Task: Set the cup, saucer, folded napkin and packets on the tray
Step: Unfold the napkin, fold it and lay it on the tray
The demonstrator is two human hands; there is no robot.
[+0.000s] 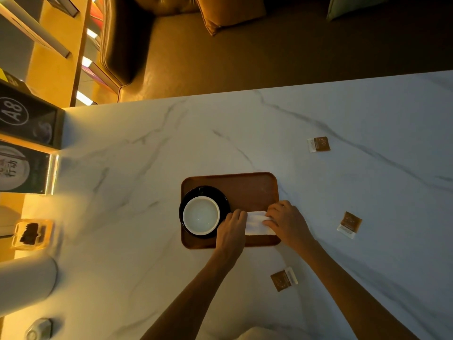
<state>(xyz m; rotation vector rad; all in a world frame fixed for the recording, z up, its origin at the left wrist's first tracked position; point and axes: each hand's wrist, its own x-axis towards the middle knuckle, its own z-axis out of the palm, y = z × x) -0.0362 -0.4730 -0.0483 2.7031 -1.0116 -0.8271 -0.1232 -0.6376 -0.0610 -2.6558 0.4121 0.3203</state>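
Observation:
A brown tray (245,185) lies on the marble table. On its left part stands a black saucer (188,196) with a white cup (201,215) on it. A folded white napkin (257,223) rests on the tray's right front part. My left hand (231,228) grips the napkin's left end and my right hand (286,220) grips its right end. Three brown packets lie on the table off the tray: one far right (318,144), one to the right (350,224), one near my right forearm (283,279).
Dark sign stands (27,121) and a glowing holder (31,233) line the table's left edge, with a white cylinder (27,283) below them. A brown sofa (220,45) sits beyond the table's far edge.

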